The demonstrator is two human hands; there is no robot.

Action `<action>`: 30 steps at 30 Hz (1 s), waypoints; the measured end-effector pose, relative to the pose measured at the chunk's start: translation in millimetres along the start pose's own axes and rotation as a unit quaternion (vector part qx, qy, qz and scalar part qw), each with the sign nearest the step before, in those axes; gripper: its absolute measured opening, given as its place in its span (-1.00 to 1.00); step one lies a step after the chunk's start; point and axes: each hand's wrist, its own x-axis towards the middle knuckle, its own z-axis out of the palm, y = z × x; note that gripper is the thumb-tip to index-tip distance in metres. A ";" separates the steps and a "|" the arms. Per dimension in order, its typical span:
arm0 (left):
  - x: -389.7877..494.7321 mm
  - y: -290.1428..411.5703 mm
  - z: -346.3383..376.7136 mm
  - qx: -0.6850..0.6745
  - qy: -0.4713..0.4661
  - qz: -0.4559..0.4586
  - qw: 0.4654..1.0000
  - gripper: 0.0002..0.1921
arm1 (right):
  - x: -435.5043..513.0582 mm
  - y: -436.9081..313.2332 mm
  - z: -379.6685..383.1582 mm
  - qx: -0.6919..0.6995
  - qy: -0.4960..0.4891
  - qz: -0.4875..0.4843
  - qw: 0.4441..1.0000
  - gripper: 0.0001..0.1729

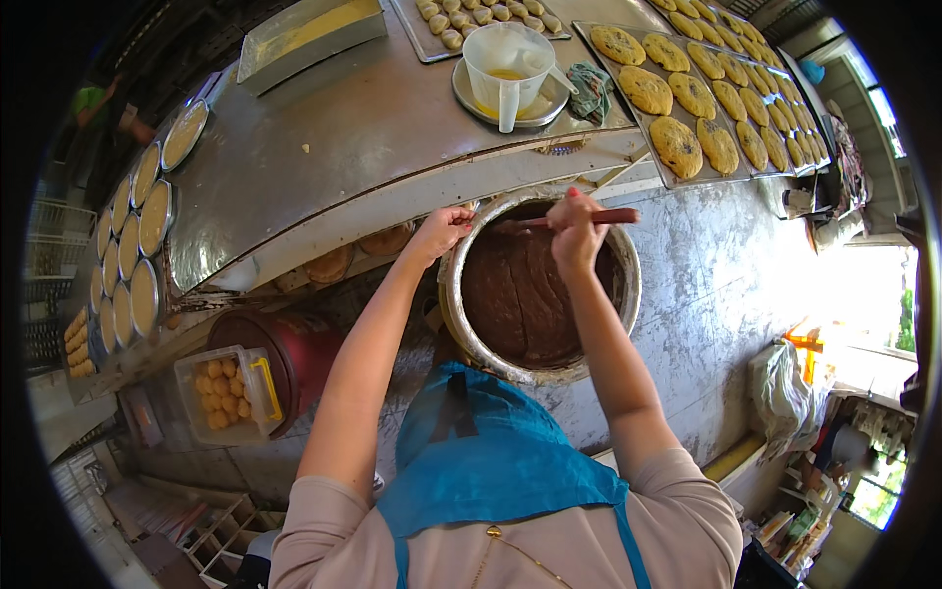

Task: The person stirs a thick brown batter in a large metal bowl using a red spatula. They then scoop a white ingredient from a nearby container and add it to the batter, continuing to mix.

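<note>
A large round mixing bowl (450, 294) stands before me below the table's edge, with thick brown chocolate-coloured batter (508, 302) inside. My right hand (578, 232) is closed around the brown handle of a spatula (618, 216), held over the bowl. The spatula's far end points left and reaches the batter near the back wall; its tip is hard to make out. At the bowl's upper left rim is my left hand (441, 234), fingers curled and tips close together. Whether those fingers pinch the rim or only rest beside it cannot be told.
A metal-topped table (353, 140) runs across the front. On it are a plastic measuring jug (508, 73), a cloth (591, 90), a long pan (309, 44), filled round tins (143, 272) and trays of flat baked goods (692, 96). A tub of round buns (221, 394) sits left, beside a dark red barrel (309, 361).
</note>
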 end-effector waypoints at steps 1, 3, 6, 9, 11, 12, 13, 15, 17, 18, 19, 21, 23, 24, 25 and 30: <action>1.3 -0.8 -0.7 -0.005 -0.001 0.003 1.000 -0.72 | -2.2 9.7 4.5 0.016 -0.003 0.012 1.000 -0.57; 2.5 -2.5 -1.1 -0.018 -0.003 0.010 1.000 -0.71 | -17.2 22.2 10.8 0.058 -0.038 0.071 0.995 -0.61; 2.5 -3.5 -2.3 0.013 0.004 0.010 1.000 -0.71 | -49.4 7.1 -1.3 0.053 -0.297 0.228 0.926 -0.60; 0.5 -2.7 -0.9 0.012 0.004 0.014 1.000 -0.71 | -60.4 -23.4 -21.2 -0.110 -0.527 0.273 0.797 -0.49; -0.9 -1.5 1.0 0.025 0.018 0.015 0.999 -0.71 | -52.3 -49.5 -39.1 -0.157 -0.559 0.404 0.707 -0.48; -1.0 -1.2 2.9 0.030 0.023 0.018 0.999 -0.71 | -48.4 -57.5 -43.6 -0.169 -0.522 0.392 0.738 -0.46; -0.3 -0.6 5.5 0.029 0.022 0.012 0.999 -0.71 | -43.7 -65.3 -47.9 -0.187 -0.480 0.388 0.765 -0.45; 1.6 1.2 6.3 0.027 0.025 0.006 0.999 -0.72 | -23.3 -79.9 -55.0 -0.125 -0.355 0.398 0.837 -0.49; 0.7 0.7 5.8 0.030 0.025 0.007 0.999 -0.72 | -5.6 -87.7 -57.8 -0.151 -0.310 0.311 0.886 -0.47; 0.9 0.2 5.7 0.033 0.023 0.010 0.999 -0.72 | 3.4 -86.8 -56.9 -0.166 -0.306 0.253 0.903 -0.45; -0.2 -1.2 5.6 0.031 0.019 0.004 0.999 -0.72 | 10.5 -85.3 -56.4 -0.178 -0.300 0.197 0.916 -0.44; -1.9 -2.9 1.8 0.034 0.013 0.000 0.999 -0.72 | 22.2 -75.6 -52.2 -0.168 -0.283 0.134 0.935 -0.43; -2.4 -5.5 0.8 0.021 0.011 -0.007 1.000 -0.73 | 29.9 -59.0 -48.3 -0.203 -0.277 0.086 0.935 -0.43; -1.8 -6.4 0.1 0.022 0.010 -0.011 1.000 -0.73 | 32.8 -48.7 -47.2 -0.242 -0.277 0.070 0.927 -0.44; -0.5 -7.2 -0.6 0.024 0.006 -0.011 1.000 -0.73 | 36.1 -40.3 -49.1 -0.283 -0.274 0.053 0.918 -0.45; 2.6 -13.0 -9.5 0.076 -0.030 0.001 0.997 -0.80 | 27.6 -32.0 -99.2 -0.307 -0.160 0.031 0.938 -0.53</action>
